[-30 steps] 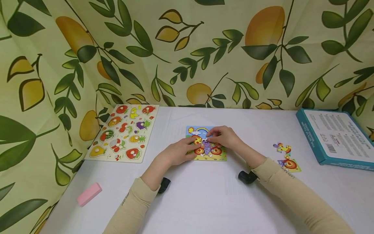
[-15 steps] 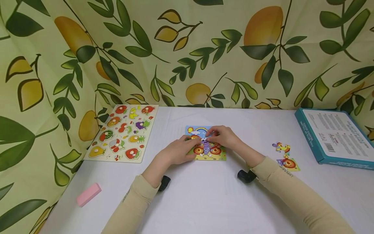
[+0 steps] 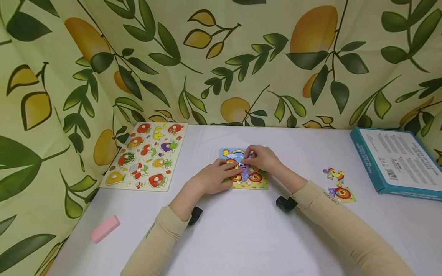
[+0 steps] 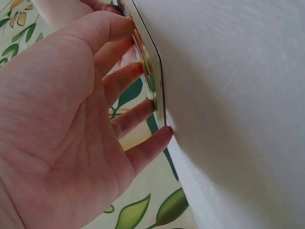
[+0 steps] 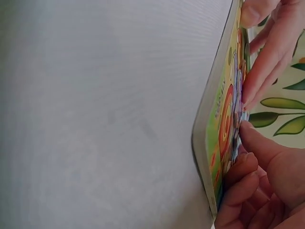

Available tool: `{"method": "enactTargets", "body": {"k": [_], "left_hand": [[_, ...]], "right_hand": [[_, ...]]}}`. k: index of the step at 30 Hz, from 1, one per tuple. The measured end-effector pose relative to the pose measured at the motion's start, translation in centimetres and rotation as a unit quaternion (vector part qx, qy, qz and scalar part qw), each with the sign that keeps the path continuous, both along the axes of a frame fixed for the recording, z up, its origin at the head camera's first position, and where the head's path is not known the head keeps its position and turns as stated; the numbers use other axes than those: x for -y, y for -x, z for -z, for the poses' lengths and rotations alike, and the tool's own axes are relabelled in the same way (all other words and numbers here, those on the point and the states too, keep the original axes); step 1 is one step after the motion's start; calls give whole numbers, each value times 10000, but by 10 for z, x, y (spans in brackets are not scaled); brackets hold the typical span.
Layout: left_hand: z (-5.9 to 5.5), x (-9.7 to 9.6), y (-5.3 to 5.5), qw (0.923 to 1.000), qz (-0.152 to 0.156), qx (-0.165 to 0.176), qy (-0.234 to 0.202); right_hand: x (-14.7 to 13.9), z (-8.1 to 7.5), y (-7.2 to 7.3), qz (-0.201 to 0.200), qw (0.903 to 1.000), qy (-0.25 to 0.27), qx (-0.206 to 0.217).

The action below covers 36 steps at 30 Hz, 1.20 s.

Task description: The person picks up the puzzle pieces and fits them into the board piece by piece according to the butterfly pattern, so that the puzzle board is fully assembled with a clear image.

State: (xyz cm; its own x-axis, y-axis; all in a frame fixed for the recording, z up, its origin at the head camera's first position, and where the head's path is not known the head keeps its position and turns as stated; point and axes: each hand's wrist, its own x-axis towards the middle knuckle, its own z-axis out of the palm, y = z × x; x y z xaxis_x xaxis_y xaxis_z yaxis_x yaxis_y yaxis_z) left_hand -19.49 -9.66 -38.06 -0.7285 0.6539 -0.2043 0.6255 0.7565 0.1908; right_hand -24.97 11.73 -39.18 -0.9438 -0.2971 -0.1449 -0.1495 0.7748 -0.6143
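Note:
A small square jigsaw puzzle with a butterfly and rainbow picture lies on the white table in the head view. My left hand reaches over its left half, fingers extended onto the picture; the left wrist view has the little fingertip at the board's edge. From the right, my right hand bends its thumb and index finger together at the butterfly's head, pinching a puzzle piece mostly hidden by the fingers. In the right wrist view its thumb meets the picture surface beside the left fingertips.
Loose jigsaw pieces lie right of the puzzle. A teal-edged box stands at the back right, a fruit peg board at the back left. A pink block sits front left. Fruit-patterned cloth hangs behind the table.
My right hand has lifted slightly and its wrist has shifted a little left. The left fingers have slid slightly right over the picture. The puzzle stays in place.

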Motion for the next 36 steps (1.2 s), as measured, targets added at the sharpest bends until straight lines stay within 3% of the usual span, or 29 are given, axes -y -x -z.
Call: {"method": "enactTargets", "body": {"k": [9,17,22,27,31,36], "left_hand": [[0,0,-1,9999,92,-88,-1],[2,-1,-1,9990,72,-327,287],[2,-1,-1,9989,147,-393,209],[2,-2,2,9992,346,-56,-184],[2,-2,2,9986,225,327,-352],[2,-2,2,9988,125,313,-353]], "right_hand": [[-4,1,0,-54,9994,255,248],[-15,9,-2,-520,9969,578,151],[-15,8,-4,-579,9963,623,86],[-14,6,-6,-415,9972,617,68],[-13,7,-6,-297,9976,617,67],[-14,9,-5,-261,9978,602,80]]}}
